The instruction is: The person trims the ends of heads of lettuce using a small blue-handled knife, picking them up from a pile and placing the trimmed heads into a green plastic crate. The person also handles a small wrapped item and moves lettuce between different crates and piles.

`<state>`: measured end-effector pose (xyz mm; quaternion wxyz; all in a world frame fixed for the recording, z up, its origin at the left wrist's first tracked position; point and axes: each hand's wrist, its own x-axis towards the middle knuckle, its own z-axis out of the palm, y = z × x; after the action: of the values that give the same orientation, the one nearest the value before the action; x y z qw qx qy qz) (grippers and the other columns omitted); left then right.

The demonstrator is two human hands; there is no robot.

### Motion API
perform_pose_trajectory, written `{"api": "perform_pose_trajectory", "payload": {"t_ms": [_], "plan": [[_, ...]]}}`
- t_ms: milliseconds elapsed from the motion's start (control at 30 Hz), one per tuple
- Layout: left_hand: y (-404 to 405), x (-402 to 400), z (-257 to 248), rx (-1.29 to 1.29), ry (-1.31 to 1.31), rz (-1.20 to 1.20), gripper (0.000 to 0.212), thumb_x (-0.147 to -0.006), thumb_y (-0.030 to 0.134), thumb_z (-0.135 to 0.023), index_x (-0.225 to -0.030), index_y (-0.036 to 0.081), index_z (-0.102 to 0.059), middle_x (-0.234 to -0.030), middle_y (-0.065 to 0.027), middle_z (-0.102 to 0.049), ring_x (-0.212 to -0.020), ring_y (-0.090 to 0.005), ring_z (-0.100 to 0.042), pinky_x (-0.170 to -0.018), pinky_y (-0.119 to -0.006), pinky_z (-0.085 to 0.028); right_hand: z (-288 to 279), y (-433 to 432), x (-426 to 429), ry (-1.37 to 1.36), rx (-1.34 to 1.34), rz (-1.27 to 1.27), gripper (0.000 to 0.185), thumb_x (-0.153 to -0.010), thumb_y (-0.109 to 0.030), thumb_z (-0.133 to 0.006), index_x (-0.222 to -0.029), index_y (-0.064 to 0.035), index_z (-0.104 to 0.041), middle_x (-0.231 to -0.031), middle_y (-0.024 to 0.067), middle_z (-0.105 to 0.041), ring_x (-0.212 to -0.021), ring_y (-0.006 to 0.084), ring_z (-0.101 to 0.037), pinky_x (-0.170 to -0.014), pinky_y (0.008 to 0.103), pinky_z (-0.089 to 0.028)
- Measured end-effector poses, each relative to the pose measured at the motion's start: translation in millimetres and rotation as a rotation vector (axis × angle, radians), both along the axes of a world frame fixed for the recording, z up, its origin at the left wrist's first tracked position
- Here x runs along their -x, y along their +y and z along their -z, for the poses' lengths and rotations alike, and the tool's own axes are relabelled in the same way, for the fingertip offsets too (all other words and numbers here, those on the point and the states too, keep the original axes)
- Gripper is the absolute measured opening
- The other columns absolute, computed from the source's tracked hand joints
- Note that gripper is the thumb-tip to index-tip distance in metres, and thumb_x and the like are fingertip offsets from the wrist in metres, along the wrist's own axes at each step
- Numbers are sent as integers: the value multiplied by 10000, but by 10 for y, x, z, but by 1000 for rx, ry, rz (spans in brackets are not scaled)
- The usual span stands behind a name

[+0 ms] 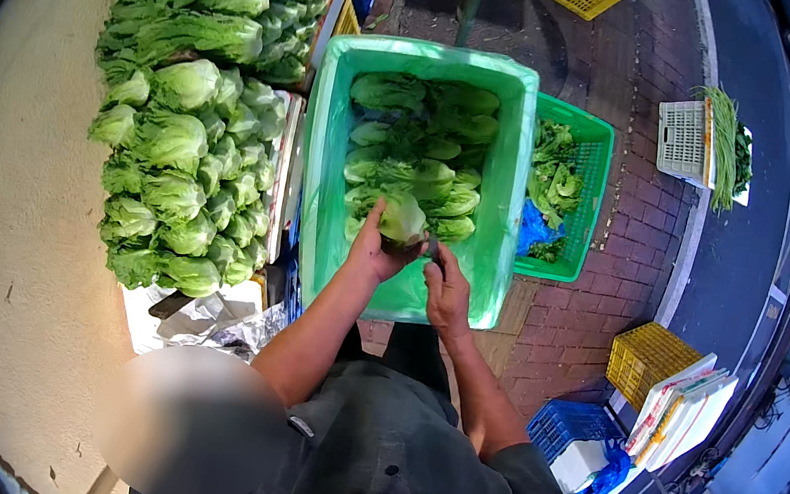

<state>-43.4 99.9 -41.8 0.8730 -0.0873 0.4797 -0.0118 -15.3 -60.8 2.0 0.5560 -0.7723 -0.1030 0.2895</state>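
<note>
My left hand (373, 253) cups a head of lettuce (403, 218) over the near part of a green plastic-lined bin (318, 145). In my right hand (448, 296) is a small dark tool (433, 248), its end close to the lettuce's base. It may be a knife, but the blade cannot be made out. Further lettuce heads (462, 116) lie in rows in the far part of the bin, partly in shadow. The green lining shows bare nearest my body.
Piled lettuce (179, 137) and long leafy greens (225, 3) stand left. A green basket (580, 250) of loose leaves and blue plastic adjoins the bin's right side. Crates stand farther right: white (679, 139), yellow (649, 355), blue (567, 423). A post (471, 0) rises beyond the bin.
</note>
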Motion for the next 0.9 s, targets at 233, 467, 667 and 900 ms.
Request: {"api": "perform_pose_trajectory", "payload": {"t_ms": [233, 467, 667, 900], "plan": [[-131, -25, -551, -138, -167, 115, 586, -883, 601, -504, -1152, 84, -565, -1020, -122, -621, -909, -300, -592, -846, -440, -499, -392, 174, 69, -379, 44, -43, 571, -909, -213, -606, -1363, 52, -380, -940, 238, -652, -787, 380, -662, -660, 416, -525], [-196, -34, -655, -168, -178, 86, 564, -901, 583, -489, -1178, 97, -566, -1083, -124, -623, -957, -303, -603, -872, -425, -507, -555, 151, 56, -501, 5, -50, 633, -891, -211, -624, -1386, 65, -342, -939, 246, -654, -780, 383, -665, -658, 419, -528], [-249, -60, -713, -123, -157, 98, 552, -917, 559, -474, -1200, 92, -555, -1108, -136, -618, -990, -314, -601, -914, -435, -493, -585, 83, 34, -514, 19, -82, 683, -888, -219, -629, -1407, 76, -298, -968, 287, -642, -798, 405, -662, -672, 431, -528], [-325, -115, -648, -160, -231, 31, 541, -909, 536, -505, -1160, 59, -552, -1065, -154, -624, -975, -339, -599, -908, -451, -496, -649, 38, -34, -493, 7, -83, 654, -900, -204, -615, -1414, 57, -305, -940, 265, -650, -797, 406, -659, -678, 429, -526]]}}
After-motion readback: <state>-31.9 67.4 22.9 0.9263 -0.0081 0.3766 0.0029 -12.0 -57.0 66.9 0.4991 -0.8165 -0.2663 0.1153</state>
